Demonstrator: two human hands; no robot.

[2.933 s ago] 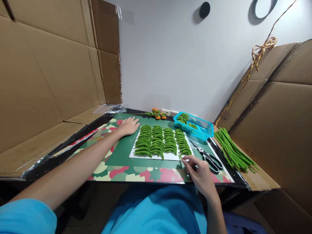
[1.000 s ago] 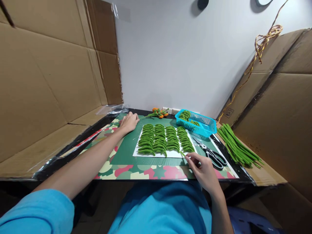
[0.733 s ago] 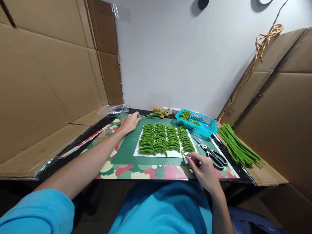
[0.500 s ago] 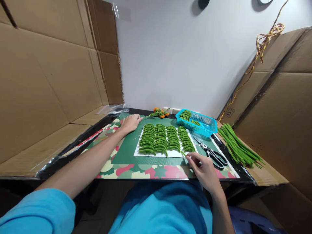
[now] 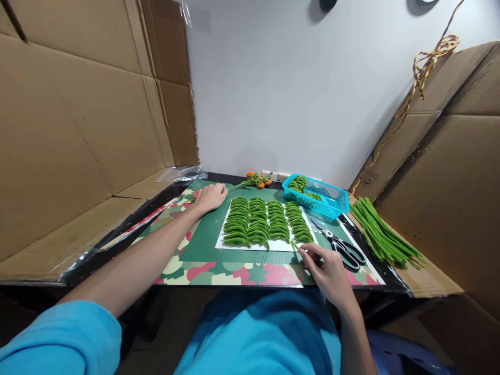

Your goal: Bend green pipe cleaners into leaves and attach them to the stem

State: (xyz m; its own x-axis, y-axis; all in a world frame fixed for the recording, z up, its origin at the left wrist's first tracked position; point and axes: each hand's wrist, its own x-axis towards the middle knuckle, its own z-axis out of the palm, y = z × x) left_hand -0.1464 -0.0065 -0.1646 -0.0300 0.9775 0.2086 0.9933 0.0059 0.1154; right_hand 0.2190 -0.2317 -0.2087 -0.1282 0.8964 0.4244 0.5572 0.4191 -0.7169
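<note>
Between its thumb and fingers, my right hand (image 5: 323, 263) pinches a short green fuzzy stem piece (image 5: 295, 245) at the lower right edge of a white sheet (image 5: 279, 246). On the sheet lie four-column rows of curved green fuzzy stem pieces (image 5: 258, 221), like pipe cleaner leaves. My left hand (image 5: 213, 197) rests palm down on the green mat (image 5: 203, 237), left of the sheet's far corner, fingers laid forward. Just beyond its fingertips is the stem of an orange flower bunch (image 5: 258, 180). Black-handled scissors (image 5: 341, 247) lie right of the sheet, near my right hand.
A blue plastic basket (image 5: 332, 211) holding more curved green pieces stands at the back right. Long straight green stems (image 5: 385, 237) lie in a bundle at the far right. Cardboard walls (image 5: 78, 104) close in both sides, with a white wall (image 5: 273, 94) behind.
Both hands stay almost where they were, the right still pinching the green piece. The view has shifted very slightly.
</note>
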